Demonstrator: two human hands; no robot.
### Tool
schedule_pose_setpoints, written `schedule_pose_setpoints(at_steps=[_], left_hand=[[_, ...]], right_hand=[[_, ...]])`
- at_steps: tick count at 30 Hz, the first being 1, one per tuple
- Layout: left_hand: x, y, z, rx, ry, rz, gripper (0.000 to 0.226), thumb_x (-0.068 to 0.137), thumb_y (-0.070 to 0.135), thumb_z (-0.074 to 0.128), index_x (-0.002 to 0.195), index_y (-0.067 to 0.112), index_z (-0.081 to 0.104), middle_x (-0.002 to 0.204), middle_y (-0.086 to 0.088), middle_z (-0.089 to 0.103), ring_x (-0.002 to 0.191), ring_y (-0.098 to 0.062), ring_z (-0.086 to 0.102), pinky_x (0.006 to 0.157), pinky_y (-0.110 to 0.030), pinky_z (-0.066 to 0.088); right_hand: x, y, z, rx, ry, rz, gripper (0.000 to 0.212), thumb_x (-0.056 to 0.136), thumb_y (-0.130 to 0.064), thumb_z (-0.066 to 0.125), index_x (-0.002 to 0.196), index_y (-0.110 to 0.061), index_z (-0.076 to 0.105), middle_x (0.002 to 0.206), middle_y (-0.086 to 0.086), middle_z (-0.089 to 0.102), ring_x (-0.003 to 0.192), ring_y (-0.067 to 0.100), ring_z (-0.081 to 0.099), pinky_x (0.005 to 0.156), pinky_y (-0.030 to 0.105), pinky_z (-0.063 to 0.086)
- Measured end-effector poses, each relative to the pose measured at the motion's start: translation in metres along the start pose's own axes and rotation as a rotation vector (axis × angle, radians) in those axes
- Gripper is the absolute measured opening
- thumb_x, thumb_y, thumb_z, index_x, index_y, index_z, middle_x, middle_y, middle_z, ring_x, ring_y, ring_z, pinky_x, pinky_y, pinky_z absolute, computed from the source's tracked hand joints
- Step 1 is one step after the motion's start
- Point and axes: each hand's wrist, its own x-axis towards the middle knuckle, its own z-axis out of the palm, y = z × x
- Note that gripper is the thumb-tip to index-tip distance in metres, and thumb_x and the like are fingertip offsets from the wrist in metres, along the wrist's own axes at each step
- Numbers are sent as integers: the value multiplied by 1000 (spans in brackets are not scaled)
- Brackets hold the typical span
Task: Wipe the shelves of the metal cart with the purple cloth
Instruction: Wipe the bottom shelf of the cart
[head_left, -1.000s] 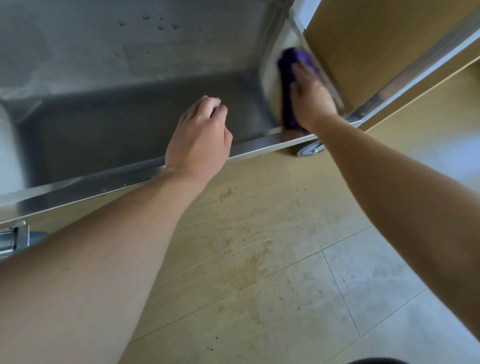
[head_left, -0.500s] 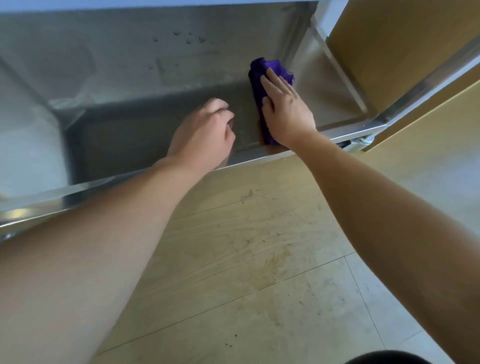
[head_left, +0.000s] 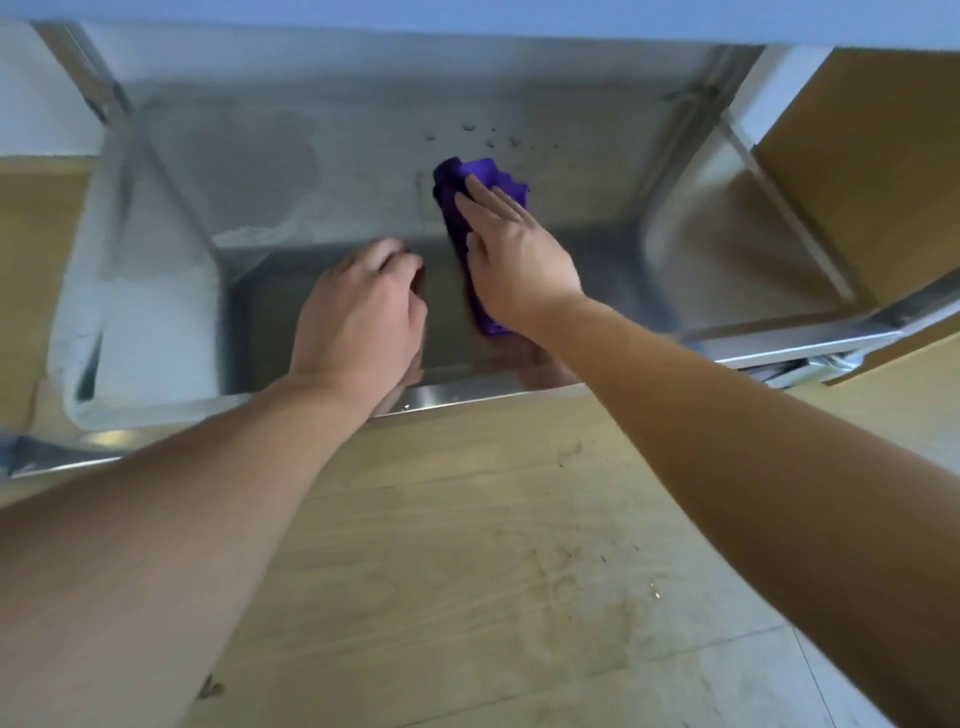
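Observation:
The low shelf of the metal cart fills the upper half of the head view, its steel surface dull and streaked. The purple cloth lies folded on the shelf near its middle. My right hand presses flat on the cloth with straight fingers and covers most of it. My left hand rests on the shelf just left of the cloth, its fingers curled under and holding nothing that I can see.
A few water drops sit on the shelf behind the cloth. Upright cart posts stand at the right and at the left. A caster shows under the right corner. Scuffed wood-look floor lies below.
My right hand has slid the cloth leftward from the shelf's right end to its middle. The view has swung so more of the shelf shows. My left hand stays put.

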Motion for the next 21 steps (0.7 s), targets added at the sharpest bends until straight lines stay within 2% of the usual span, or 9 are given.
schedule_pose_setpoints(at_steps=[3, 6, 8, 9, 10, 13, 15, 18, 21], left_hand=[[0, -2, 1, -31, 6, 2, 36, 91, 12, 44, 122, 9, 63, 134, -5, 56, 113, -25, 59, 98, -41, 48], [1, 2, 4, -58, 8, -12, 34, 90, 9, 46, 120, 7, 64, 133, -6, 57, 115, -25, 58, 100, -40, 46], [1, 4, 5, -54, 1, -15, 32, 89, 8, 48, 115, 6, 65, 130, -7, 58, 114, -26, 58, 99, -39, 46], [2, 5, 5, -55, -1, -22, 30, 88, 8, 49, 113, 6, 66, 128, -8, 59, 112, -27, 59, 98, -39, 47], [2, 6, 5, -59, -4, -30, 30, 87, 8, 49, 112, 6, 66, 127, -7, 59, 110, -27, 59, 96, -40, 47], [2, 6, 4, -46, -10, -42, 33, 88, 10, 48, 118, 6, 64, 127, -7, 59, 109, -26, 59, 95, -41, 48], [2, 5, 4, -30, -8, -53, 33, 90, 13, 46, 118, 6, 63, 129, -7, 57, 113, -24, 57, 99, -39, 46], [0, 4, 6, -5, 9, -116, 33, 90, 17, 44, 116, 4, 60, 133, -11, 53, 122, -25, 52, 105, -38, 39], [0, 7, 7, 2, -6, -135, 35, 93, 18, 39, 118, 1, 57, 137, -15, 50, 129, -26, 47, 110, -38, 35]], right_hand=[[5, 35, -13, 30, 56, 35, 45, 97, -14, 39, 142, -18, 43, 155, -2, 32, 142, 17, 30, 114, 26, 24], [17, 74, -21, -46, 82, 330, 46, 96, -12, 36, 142, -12, 41, 157, 5, 27, 144, 23, 25, 116, 29, 22], [29, 67, -16, -80, 69, 520, 52, 94, -13, 33, 146, -13, 32, 160, 4, 18, 146, 24, 18, 119, 34, 18], [34, 53, -11, -87, 71, 522, 54, 93, -14, 34, 147, -13, 29, 160, 5, 17, 146, 26, 18, 119, 35, 18], [37, 38, -5, -83, 79, 447, 56, 92, -14, 35, 148, -13, 29, 159, 5, 19, 144, 26, 21, 118, 34, 19], [37, 1, 7, -8, -5, 39, 50, 97, -13, 38, 147, -16, 35, 157, 0, 26, 143, 20, 27, 115, 27, 22], [36, 5, -1, 48, -61, -67, 47, 100, -16, 36, 147, -21, 36, 157, -7, 26, 143, 14, 28, 112, 23, 23], [38, 40, -11, -14, -49, 18, 46, 101, -18, 34, 147, -18, 34, 159, -1, 22, 143, 19, 29, 112, 22, 21], [45, 68, -15, -87, 23, 382, 52, 99, -20, 30, 149, -8, 23, 161, 9, 7, 146, 28, 19, 116, 33, 20]])
